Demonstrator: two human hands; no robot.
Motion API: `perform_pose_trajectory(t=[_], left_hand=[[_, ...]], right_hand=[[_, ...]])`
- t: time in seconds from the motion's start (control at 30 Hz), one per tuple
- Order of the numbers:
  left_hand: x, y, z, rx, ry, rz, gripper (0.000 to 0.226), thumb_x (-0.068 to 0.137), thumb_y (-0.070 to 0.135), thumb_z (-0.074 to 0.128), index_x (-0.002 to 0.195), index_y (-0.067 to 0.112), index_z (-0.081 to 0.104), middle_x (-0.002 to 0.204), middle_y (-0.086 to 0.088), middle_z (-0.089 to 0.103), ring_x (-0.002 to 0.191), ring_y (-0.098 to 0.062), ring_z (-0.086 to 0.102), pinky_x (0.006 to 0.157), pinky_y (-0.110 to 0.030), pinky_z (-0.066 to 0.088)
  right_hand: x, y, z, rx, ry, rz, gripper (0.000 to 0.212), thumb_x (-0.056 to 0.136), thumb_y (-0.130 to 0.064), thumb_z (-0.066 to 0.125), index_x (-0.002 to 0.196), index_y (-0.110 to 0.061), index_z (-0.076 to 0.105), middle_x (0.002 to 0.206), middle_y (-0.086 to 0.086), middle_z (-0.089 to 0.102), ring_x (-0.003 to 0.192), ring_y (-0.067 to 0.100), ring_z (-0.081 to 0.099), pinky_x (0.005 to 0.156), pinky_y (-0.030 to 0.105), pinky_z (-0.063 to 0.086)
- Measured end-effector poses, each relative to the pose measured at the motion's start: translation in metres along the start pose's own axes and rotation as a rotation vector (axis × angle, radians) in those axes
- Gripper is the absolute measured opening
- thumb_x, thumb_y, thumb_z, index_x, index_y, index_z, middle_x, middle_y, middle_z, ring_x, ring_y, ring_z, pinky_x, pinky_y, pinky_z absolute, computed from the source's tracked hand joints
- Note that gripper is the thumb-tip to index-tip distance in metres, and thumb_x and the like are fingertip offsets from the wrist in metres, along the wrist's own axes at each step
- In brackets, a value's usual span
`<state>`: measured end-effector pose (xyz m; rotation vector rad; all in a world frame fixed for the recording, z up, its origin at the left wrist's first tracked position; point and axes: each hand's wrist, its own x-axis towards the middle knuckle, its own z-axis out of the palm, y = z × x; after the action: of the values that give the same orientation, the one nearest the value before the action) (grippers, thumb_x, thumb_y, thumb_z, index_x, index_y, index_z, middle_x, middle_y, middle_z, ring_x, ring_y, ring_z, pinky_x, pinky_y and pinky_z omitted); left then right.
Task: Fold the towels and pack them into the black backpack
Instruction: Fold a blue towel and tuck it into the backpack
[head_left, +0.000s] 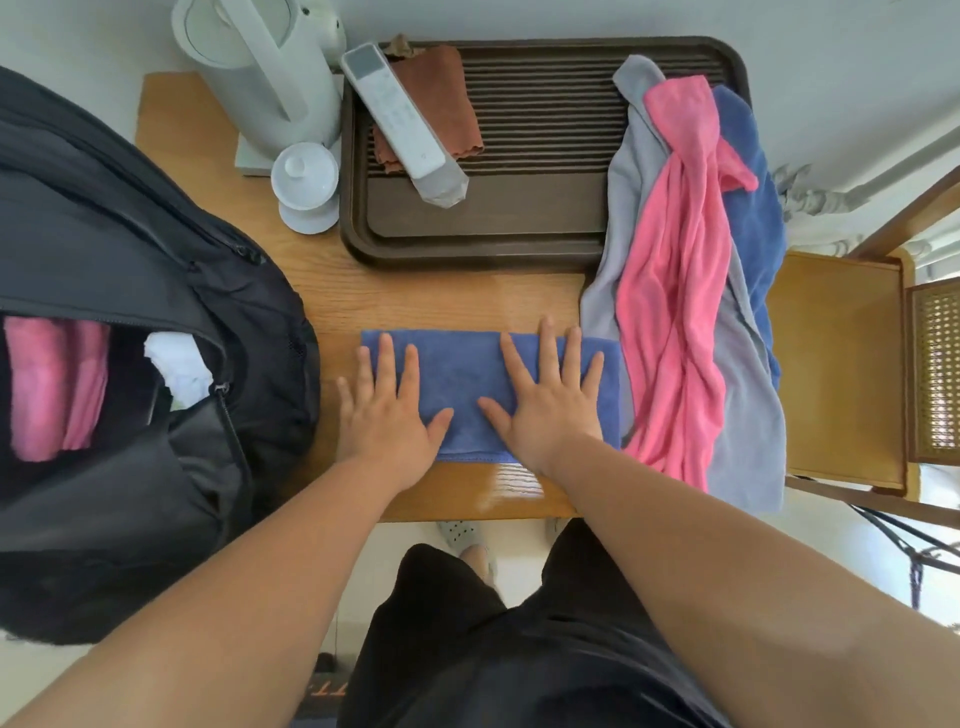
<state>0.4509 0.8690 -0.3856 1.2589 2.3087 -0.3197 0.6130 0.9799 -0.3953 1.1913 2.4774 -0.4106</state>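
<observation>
Black fabric backpack (130, 312) sits at the left end of the table, main compartment unzipped and gaping toward the person. Pink folded towel (52, 384) already inside; a white crumpled item (176, 364) lies beside it at the zip, kind not clear. Pale wooden table (441, 296) carries everything else. Dark brown slatted tray (519, 218) is at the far side, with a rust-brown cloth (441, 98) and a white remote control (395, 114) on it. Loose heap at the right end overlaps the tray corner and hangs over the table edge: grey towel (748, 415) underneath, long pink towel (670, 312) draped over it, dark blue towel (753, 208) at the back. None of the three is folded. Blue folded towel (467, 374) lies near the front edge, a tidy rectangle. Judged progress: well short of halfway, with one towel packed, one folded but not packed, three untouched. Right hand (545, 400) lies flat on the right half of the blue towel, fingers straight and spread, gripping nothing. Left hand (384, 410) likewise flat and splayed, on the towel's left edge, outer fingers over bare wood. Both press down; likely smoothing the fold.
</observation>
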Motion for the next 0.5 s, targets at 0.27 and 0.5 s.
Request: perform_pose_trajectory(t=[0.27, 0.5], left_hand=[[0.005, -0.008, 0.016, -0.030, 0.020, 0.026, 0.104, 0.086, 0.083, 0.025, 0.155, 0.023, -0.025, 0.160, -0.009, -0.036, 0.149, -0.032, -0.028, 0.122, -0.054, -0.006], [-0.009, -0.002, 0.003, -0.448, 0.203, -0.158, 0.101, 0.090, 0.057, 0.061, 0.160, 0.018, 0.000, 0.168, -0.011, -0.002, 0.154, -0.032, 0.004, 0.123, -0.045, 0.012]], right_hand=[[0.004, 0.014, 0.013, -0.047, 0.074, -0.054, 0.115, 0.065, -0.102, 0.021, 0.158, -0.040, -0.007, 0.166, 0.013, -0.019, 0.150, 0.042, -0.020, 0.116, 0.067, -0.009], [-0.001, 0.009, 0.007, -0.027, 0.079, -0.060, 0.117, 0.066, -0.101, 0.023, 0.158, -0.036, -0.010, 0.165, 0.015, -0.021, 0.150, 0.040, -0.022, 0.117, 0.067, -0.009]])
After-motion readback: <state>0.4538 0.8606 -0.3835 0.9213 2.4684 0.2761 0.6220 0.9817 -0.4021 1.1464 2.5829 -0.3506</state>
